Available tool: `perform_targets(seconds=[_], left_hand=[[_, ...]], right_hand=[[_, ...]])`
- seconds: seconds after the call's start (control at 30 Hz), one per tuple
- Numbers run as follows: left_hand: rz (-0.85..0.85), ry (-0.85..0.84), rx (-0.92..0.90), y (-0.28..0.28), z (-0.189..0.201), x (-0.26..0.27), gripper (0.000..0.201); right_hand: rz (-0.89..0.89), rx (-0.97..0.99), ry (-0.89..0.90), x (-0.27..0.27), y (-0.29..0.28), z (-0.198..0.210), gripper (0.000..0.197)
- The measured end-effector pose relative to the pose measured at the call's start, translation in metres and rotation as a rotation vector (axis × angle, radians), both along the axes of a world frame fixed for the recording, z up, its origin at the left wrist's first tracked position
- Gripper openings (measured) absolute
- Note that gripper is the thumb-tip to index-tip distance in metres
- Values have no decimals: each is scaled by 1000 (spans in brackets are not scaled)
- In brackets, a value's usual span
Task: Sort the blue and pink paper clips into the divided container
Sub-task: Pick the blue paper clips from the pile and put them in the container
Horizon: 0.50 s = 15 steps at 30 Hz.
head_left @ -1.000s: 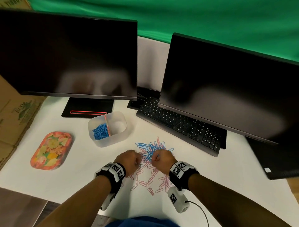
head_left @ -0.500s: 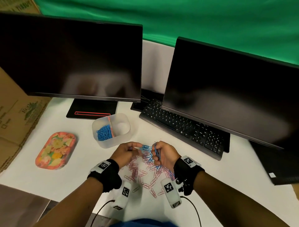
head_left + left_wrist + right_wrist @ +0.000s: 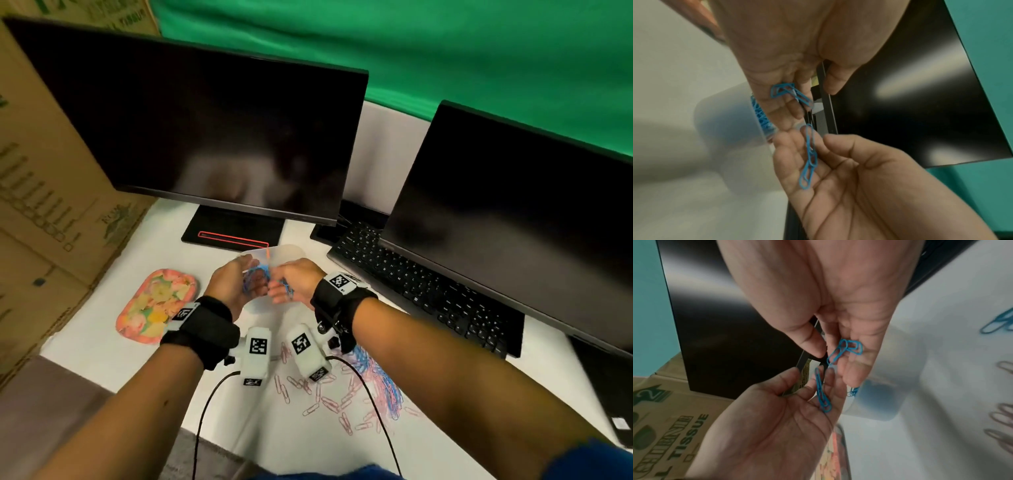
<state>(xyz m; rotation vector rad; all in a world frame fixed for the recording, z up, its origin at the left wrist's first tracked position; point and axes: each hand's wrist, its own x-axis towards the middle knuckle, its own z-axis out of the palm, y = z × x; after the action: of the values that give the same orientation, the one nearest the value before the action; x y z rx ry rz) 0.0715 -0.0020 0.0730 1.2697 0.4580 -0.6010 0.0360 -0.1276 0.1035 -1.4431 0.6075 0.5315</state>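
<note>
Blue paper clips (image 3: 791, 93) lie on the fingers of the left hand (image 3: 236, 284), and a few more (image 3: 846, 348) lie on the fingers of the right hand (image 3: 294, 282); both hands hover over the clear divided container (image 3: 291, 255), palms turned toward each other, fingers loosely spread and only slightly bent, so the clips rest on them rather than being pinched. The container sits on the white table (image 3: 85, 342) in front of the left monitor (image 3: 205, 130), and its left compartment already holds a heap of blue clips (image 3: 761, 113). To do this drop well, I judge both hands should tilt over that left compartment, clear of the orange divider (image 3: 267, 253), and shake gently, since linked clips tend to cling to fingers. A mixed pile of pink and blue clips (image 3: 359, 387) remains on the table near the person, beside the flowered tray (image 3: 154, 305). Half a second earlier the hands were low over that pile, gathering clips; now they have carried their loads up to the container.
</note>
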Motion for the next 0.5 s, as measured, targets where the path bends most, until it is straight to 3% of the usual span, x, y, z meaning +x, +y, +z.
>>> perform_targets(seconds=[0.17, 0.33, 0.4, 0.5], left_hand=[[37, 18, 96, 0, 0, 16, 21], [-4, 1, 200, -3, 1, 16, 41], [-56, -82, 281, -7, 0, 14, 34], [-174, -363, 395, -22, -1, -1, 15]], right_hand=[[14, -52, -69, 30, 2, -6, 18], [-50, 40, -77, 27, -7, 2, 19], [-81, 92, -83, 16, -22, 4, 26], [-67, -33, -109, -6, -58, 1, 31]])
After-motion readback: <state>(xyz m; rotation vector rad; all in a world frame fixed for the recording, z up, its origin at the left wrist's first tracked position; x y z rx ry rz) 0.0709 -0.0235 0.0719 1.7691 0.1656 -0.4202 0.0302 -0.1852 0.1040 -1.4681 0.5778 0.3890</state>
